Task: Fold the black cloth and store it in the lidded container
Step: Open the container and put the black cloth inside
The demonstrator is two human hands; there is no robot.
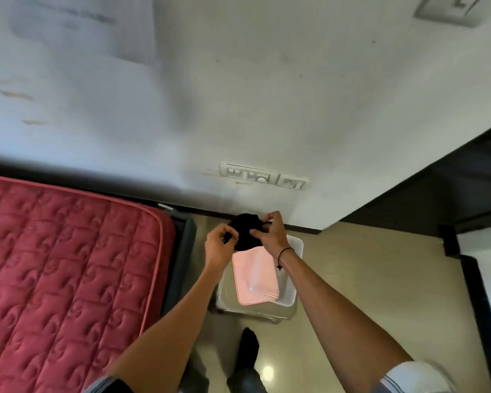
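- Above the far end of the container, the black cloth (245, 231) is held in the air, bunched into a compact, crumpled bundle.
- Its long axis is seen running roughly away from the viewer, from the lower edge near the pink lid toward the wall; no clean folded edge can be made out because of blur.
- The cloth is gripped from both sides: the left hand (220, 245) is closed on its left edge, with fingers curled and pinched into the fabric.
- The right hand (270, 232) is closed on the right and upper part, thumb and fingers pinched together over the top of the bundle.
- A thin dark cord bracelet (285, 251) is worn on the right wrist.
- Directly below the hands, the translucent white container (291, 290) is seen standing on the floor, its long axis also pointing toward the wall.
- A pink lid (255, 279) is seen lying tilted inside the container's opening, not seated on the rim.
- Left of the container, a red quilted mattress (63, 259) is set on a dark frame.
- Behind, a white wall carries a switch and socket plate (262, 177).
- The beige tiled floor (366, 265) is bordered on the right by dark furniture (451, 188).
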